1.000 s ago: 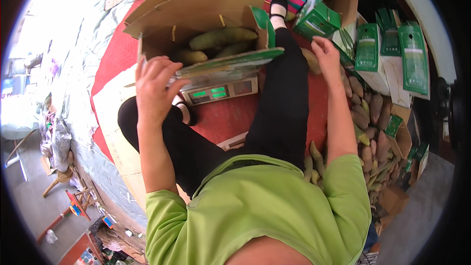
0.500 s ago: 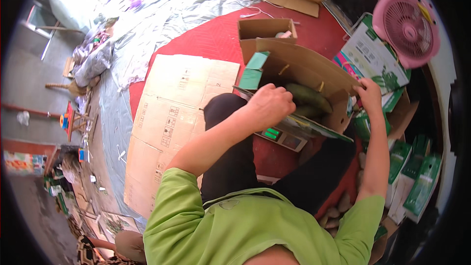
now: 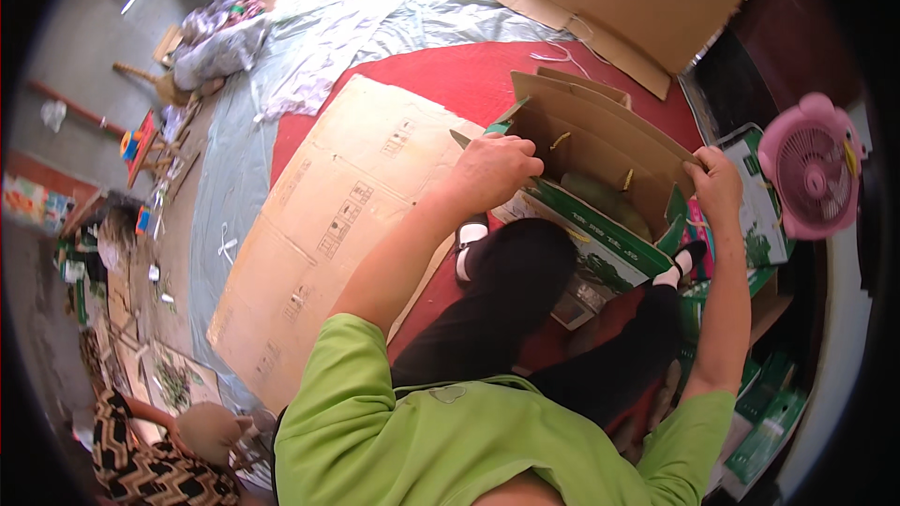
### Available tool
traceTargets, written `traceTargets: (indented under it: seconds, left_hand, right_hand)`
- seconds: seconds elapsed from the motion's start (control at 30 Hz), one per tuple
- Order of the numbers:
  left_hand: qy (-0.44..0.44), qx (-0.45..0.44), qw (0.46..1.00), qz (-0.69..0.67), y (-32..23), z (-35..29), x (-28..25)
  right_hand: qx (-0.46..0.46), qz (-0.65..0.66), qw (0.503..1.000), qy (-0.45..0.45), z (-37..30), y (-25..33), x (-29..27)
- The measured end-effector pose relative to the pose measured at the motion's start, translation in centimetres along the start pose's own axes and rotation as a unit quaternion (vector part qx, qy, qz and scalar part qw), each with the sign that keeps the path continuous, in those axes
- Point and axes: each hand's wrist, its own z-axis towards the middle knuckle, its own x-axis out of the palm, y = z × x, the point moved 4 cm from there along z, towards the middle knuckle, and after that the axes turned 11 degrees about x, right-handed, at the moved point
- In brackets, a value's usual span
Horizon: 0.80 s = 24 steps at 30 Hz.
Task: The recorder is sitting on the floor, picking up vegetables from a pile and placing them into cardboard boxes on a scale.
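Observation:
An open carton [image 3: 637, 256] with a green printed outside and brown inside stands between my feet. Thick green gourd-like produce [image 3: 600, 195] lies in it, partly hidden by the front wall. Yellow cord loops [image 3: 560, 141] stick out of its far wall. My left hand [image 3: 502, 171] has its fingers curled over the carton's left end; a pointed flap end pokes out beside it. At the far right corner, my right hand [image 3: 717, 186] pinches the upper edge. Under the carton's near side, a flat device like a scale [image 3: 579, 305] shows in part.
A flattened cardboard sheet [image 3: 319, 225] lies at left on the red floor covering [image 3: 441, 75]. A large upright cardboard piece [image 3: 637, 0] stands beyond. To the right are a pink fan [image 3: 812, 169] and green-and-white cartons [image 3: 769, 426]. Another person's patterned garment [image 3: 155, 454] shows lower left.
The view has turned, so the surroundings shift. The carton's printed front wall now shows more, and my feet have come into sight. Both hands remain on the carton.

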Motion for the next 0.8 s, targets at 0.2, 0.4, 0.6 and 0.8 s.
traceTargets:
  seconds: [0.2,0.4,0.6,0.8]
  left_hand:
    - [-0.050,-0.059,0.994,0.074,2.8,-7.1,-4.0]
    - [-0.057,-0.083,0.985,0.144,4.7,-15.3,-8.0]
    - [0.054,-0.155,0.963,0.214,6.3,-24.2,-12.5]
    - [0.206,-0.197,0.924,0.255,6.5,-32.7,-10.8]
  right_hand:
    - [-0.072,-0.004,0.997,0.014,2.3,9.3,4.0]
    - [-0.155,0.095,0.983,0.027,1.0,17.5,9.5]
    - [-0.088,0.130,0.978,0.134,-3.5,24.0,18.1]
    - [-0.062,0.101,0.955,0.273,-12.0,27.4,26.8]
